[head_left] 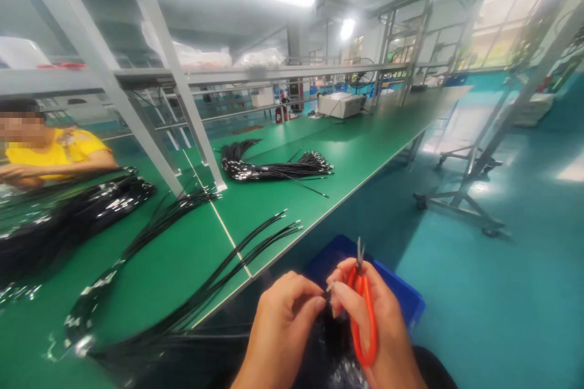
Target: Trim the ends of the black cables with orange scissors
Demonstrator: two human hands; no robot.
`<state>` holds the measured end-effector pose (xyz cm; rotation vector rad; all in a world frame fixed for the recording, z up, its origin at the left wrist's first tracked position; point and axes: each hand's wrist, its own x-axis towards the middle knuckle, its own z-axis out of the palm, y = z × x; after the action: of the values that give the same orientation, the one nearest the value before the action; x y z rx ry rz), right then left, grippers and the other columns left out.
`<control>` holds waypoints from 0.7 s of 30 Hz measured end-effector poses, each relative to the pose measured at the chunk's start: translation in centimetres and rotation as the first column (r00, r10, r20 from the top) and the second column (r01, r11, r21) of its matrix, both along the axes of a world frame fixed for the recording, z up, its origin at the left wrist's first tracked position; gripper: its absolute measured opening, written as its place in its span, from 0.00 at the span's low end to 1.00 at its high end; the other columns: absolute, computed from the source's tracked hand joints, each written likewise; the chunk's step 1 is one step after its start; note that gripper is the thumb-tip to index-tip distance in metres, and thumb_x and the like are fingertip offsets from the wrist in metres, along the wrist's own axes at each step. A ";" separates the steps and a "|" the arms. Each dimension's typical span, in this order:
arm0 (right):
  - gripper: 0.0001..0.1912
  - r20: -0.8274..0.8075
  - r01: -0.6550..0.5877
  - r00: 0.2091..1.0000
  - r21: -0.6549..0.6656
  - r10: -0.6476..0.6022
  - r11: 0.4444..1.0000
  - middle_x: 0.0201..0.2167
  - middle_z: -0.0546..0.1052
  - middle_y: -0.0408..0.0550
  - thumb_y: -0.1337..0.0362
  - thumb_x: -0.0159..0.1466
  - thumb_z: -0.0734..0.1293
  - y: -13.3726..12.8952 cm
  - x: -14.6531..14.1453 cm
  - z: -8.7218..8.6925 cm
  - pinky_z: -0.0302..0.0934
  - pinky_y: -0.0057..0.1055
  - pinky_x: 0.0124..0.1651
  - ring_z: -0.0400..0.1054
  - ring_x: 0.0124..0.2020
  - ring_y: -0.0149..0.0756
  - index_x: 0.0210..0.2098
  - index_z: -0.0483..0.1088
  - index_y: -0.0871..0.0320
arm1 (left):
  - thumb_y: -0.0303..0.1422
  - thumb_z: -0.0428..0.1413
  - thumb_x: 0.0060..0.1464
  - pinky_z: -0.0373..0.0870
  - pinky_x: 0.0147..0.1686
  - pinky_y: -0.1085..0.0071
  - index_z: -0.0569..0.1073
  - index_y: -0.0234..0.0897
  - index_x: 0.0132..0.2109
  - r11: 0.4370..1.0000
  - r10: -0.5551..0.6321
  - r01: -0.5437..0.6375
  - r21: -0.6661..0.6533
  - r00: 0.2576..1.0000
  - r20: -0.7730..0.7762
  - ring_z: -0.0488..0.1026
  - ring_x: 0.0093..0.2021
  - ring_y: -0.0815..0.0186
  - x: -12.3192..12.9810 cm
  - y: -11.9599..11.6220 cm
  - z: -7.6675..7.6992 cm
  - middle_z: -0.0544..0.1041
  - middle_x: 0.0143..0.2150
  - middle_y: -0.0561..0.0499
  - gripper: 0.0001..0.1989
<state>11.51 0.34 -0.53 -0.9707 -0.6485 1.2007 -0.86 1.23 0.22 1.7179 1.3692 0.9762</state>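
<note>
- At the fingertips, above the open blue plastic bin (410, 299), I see a tiny dark, pale-tipped piece (328, 290); the left hand (287, 310) pinches it.
- The right hand (387, 316) clasps orange-handled metal snips (371, 313), blades upward, thumb and forefinger near that piece.
- I judge this piece mid-work; of the black, silver-tipped cable bundle (278, 171) on the green bench (267, 258) beyond the bin, I can't tell what's done or left.
- I can read no brand, label or writing.
</note>
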 end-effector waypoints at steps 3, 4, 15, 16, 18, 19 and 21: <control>0.11 -0.078 0.014 0.997 -0.030 -0.016 0.999 0.26 0.75 0.41 0.65 0.49 0.73 -0.5 -0.1 0.4 0.58 0.25 0.26 0.62 0.22 0.29 0.32 0.70 0.55 | 0.35 0.55 0.49 0.62 0.27 0.73 0.73 0.37 0.26 0.986 -0.001 0.024 -0.163 0.990 0.142 0.67 0.26 0.66 -0.1 0.0 -0.1 0.72 0.24 0.53 0.07; 0.11 -0.080 0.013 0.997 -0.041 -0.016 0.999 0.26 0.75 0.41 0.65 0.49 0.73 -0.5 -0.2 0.4 0.58 0.25 0.26 0.62 0.22 0.29 0.31 0.70 0.56 | 0.35 0.56 0.48 0.62 0.26 0.73 0.72 0.37 0.26 0.981 0.003 0.031 -0.192 0.985 0.174 0.67 0.26 0.66 -0.1 0.0 -0.2 0.73 0.23 0.53 0.08; 0.09 -0.059 -0.018 0.998 -0.044 0.015 0.999 0.20 0.72 0.38 0.67 0.50 0.73 -0.1 -0.7 0.0 0.58 0.25 0.27 0.62 0.21 0.28 0.24 0.67 0.56 | 0.33 0.57 0.49 0.62 0.27 0.75 0.72 0.36 0.27 0.976 -0.007 0.052 -0.213 0.979 0.206 0.69 0.27 0.67 -0.2 -0.2 -0.9 0.75 0.24 0.53 0.07; 0.09 -0.062 -0.025 0.998 -0.044 0.022 0.999 0.20 0.71 0.38 0.67 0.50 0.72 -0.1 -0.7 0.0 0.58 0.24 0.26 0.62 0.20 0.27 0.24 0.67 0.56 | 0.33 0.57 0.49 0.63 0.27 0.75 0.72 0.36 0.27 0.972 -0.012 0.066 -0.224 0.971 0.238 0.69 0.27 0.67 -0.2 -0.1 -1.0 0.75 0.25 0.53 0.07; 0.08 -0.096 -0.064 0.994 -0.048 0.059 0.997 0.20 0.70 0.38 0.67 0.51 0.72 -0.1 -0.6 -0.1 0.57 0.23 0.26 0.61 0.20 0.27 0.25 0.67 0.56 | 0.34 0.58 0.49 0.64 0.28 0.75 0.70 0.36 0.27 0.957 -0.032 0.131 -0.260 0.934 0.355 0.69 0.27 0.68 -0.3 0.1 -1.3 0.75 0.25 0.53 0.07; 0.07 -0.142 -0.098 0.986 -0.057 0.089 0.994 0.20 0.70 0.38 0.67 0.52 0.71 -0.2 -0.7 -0.2 0.58 0.24 0.26 0.61 0.21 0.27 0.26 0.67 0.56 | 0.36 0.58 0.49 0.64 0.29 0.75 0.69 0.36 0.28 0.944 -0.050 0.183 -0.276 0.903 0.426 0.69 0.27 0.69 -0.3 0.3 -1.4 0.75 0.26 0.53 0.09; 0.07 -0.271 -0.160 0.954 -0.086 0.131 0.983 0.21 0.71 0.39 0.67 0.52 0.71 -0.3 -0.9 -0.3 0.60 0.25 0.28 0.62 0.23 0.28 0.29 0.68 0.57 | 0.39 0.59 0.48 0.65 0.28 0.75 0.67 0.36 0.29 0.926 -0.062 0.255 -0.280 0.832 0.551 0.68 0.26 0.69 -0.3 0.4 -1.7 0.75 0.26 0.53 0.12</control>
<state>10.62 -0.01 -0.80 -0.8424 -0.4522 1.4794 -1.15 1.61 -1.45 1.1535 0.9366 0.9575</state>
